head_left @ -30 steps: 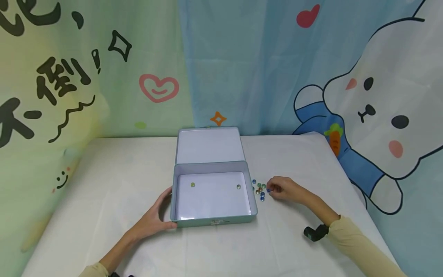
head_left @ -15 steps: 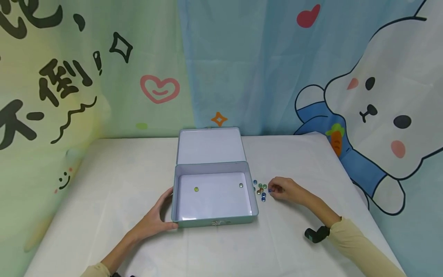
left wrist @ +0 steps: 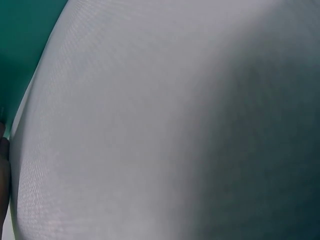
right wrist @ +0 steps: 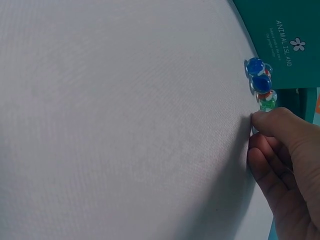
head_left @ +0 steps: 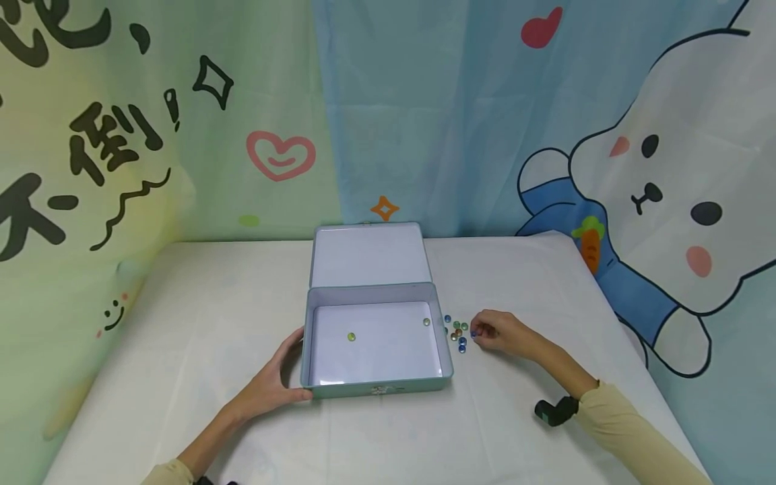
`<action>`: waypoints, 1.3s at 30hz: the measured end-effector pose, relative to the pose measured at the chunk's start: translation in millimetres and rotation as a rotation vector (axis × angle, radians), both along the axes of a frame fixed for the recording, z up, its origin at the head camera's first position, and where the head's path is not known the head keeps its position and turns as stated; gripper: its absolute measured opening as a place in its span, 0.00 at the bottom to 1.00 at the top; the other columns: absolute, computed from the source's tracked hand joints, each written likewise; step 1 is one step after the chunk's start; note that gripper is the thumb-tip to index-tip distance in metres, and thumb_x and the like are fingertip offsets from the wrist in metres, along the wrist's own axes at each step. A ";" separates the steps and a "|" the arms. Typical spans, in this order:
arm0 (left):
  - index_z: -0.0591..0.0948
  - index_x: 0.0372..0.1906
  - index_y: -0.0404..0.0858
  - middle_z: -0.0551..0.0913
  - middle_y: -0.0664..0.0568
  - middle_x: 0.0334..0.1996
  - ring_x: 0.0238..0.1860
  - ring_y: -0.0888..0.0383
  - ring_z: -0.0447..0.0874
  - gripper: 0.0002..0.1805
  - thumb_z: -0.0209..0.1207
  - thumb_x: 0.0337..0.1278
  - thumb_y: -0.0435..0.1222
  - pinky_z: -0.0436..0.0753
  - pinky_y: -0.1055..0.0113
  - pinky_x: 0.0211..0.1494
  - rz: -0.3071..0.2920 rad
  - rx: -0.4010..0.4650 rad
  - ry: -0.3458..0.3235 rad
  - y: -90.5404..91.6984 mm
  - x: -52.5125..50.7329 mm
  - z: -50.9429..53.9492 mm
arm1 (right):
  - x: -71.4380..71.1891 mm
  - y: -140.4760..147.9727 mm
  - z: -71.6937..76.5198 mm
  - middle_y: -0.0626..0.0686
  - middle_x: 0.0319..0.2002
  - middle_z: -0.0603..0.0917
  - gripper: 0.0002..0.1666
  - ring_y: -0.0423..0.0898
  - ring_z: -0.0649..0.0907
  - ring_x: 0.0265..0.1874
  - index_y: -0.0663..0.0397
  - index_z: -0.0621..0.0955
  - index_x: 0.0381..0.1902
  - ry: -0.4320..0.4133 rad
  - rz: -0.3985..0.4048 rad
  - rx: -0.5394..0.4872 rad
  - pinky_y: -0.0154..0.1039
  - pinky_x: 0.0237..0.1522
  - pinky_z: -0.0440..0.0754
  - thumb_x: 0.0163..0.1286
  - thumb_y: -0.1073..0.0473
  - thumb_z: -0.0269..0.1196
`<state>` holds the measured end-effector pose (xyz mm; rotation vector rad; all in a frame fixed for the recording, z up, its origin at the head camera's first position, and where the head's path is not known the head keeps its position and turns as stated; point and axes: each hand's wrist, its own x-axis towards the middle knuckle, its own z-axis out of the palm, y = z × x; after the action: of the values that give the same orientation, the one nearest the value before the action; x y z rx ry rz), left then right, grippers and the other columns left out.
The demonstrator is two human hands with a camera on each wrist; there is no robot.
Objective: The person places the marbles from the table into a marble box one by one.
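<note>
A shallow green tin box (head_left: pixel 376 389) lies with its lid (head_left: pixel 366 256) raised at the back. Inside are a yellow-green marble (head_left: pixel 351 337) left of the middle and a pale marble (head_left: pixel 427 322) near the right wall. At the front left corner, my left hand (head_left: pixel 267 387) rests against the box, thumb and fingers spread. Just right of the box, my right hand (head_left: pixel 500 331) pinches a blue marble (head_left: pixel 473 334) at table level. Blue marbles (right wrist: pixel 261 83) and a green marble (right wrist: pixel 268 103) lie beside its fingertips in the right wrist view.
Several loose glass marbles cluster between the box's right wall and my right hand, including a green marble (head_left: pixel 464 326). A white cloth (head_left: pixel 521 269) covers the table. Behind it hangs a printed curtain (head_left: pixel 394 121). A black wrist camera (head_left: pixel 556 411) sits on my right wrist.
In the box, the yellow-green marble has rolled right and toward the front, and the pale marble has rolled slightly right toward the wall. Both hands have kept nearly the same place.
</note>
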<state>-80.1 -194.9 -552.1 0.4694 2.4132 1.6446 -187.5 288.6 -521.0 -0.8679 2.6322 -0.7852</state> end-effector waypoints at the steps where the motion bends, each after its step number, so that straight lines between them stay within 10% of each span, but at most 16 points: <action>1: 0.49 0.77 0.55 0.58 0.44 0.75 0.75 0.52 0.52 0.63 0.76 0.36 0.37 0.49 0.31 0.72 0.002 0.000 -0.001 0.0 -0.1 0.1 | -0.2 0.0 -0.2 0.44 0.32 0.79 0.09 0.35 0.74 0.32 0.54 0.80 0.40 -0.001 0.000 0.000 0.28 0.34 0.78 0.62 0.66 0.65; 39: 0.48 0.77 0.55 0.57 0.42 0.75 0.74 0.44 0.51 0.63 0.76 0.37 0.38 0.49 0.30 0.71 -0.012 -0.006 0.017 -0.4 -0.4 0.8 | -13.2 1.7 6.4 0.48 0.31 0.82 0.08 0.34 0.76 0.30 0.58 0.82 0.39 -0.027 -0.112 -0.134 0.27 0.33 0.80 0.61 0.67 0.65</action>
<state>-80.5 -195.3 -551.3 0.4982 2.4215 1.6348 -200.7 290.3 -514.6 -0.7417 2.6477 -1.0051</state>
